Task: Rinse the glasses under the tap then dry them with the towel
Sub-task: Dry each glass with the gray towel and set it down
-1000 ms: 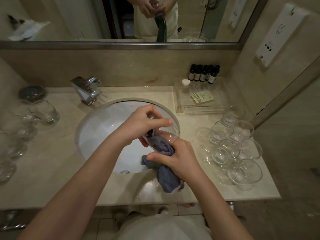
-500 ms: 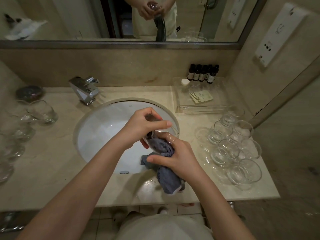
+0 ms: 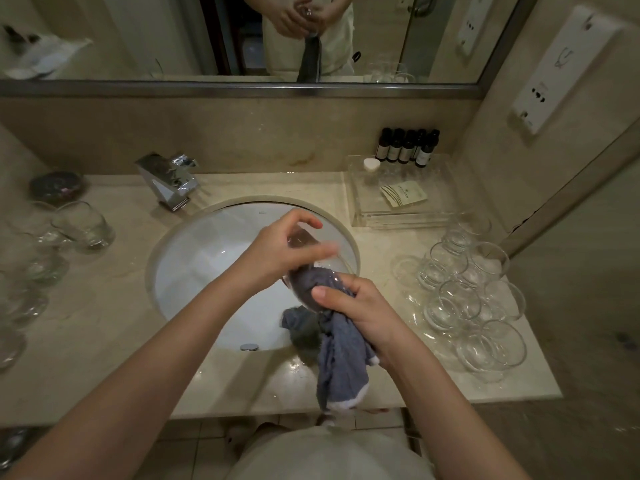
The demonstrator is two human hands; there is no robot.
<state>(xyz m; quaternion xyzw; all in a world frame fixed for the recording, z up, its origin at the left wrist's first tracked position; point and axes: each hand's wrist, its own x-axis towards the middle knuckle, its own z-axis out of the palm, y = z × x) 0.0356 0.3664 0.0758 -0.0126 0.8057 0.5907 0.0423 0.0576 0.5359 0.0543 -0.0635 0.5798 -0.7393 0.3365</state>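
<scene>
Little has moved since half a second ago: the left hand [image 3: 277, 251] still grips the clear drinking glass [image 3: 313, 268] over the white basin [image 3: 214, 258], while the right hand [image 3: 356, 313] pinches the grey-blue towel [image 3: 337, 362] stuffed inside it. Drying seems underway; clear tumblers [image 3: 83, 225] wait on the left of the counter [image 3: 104, 341], with clustered round glasses [image 3: 471, 303] on its right.
</scene>
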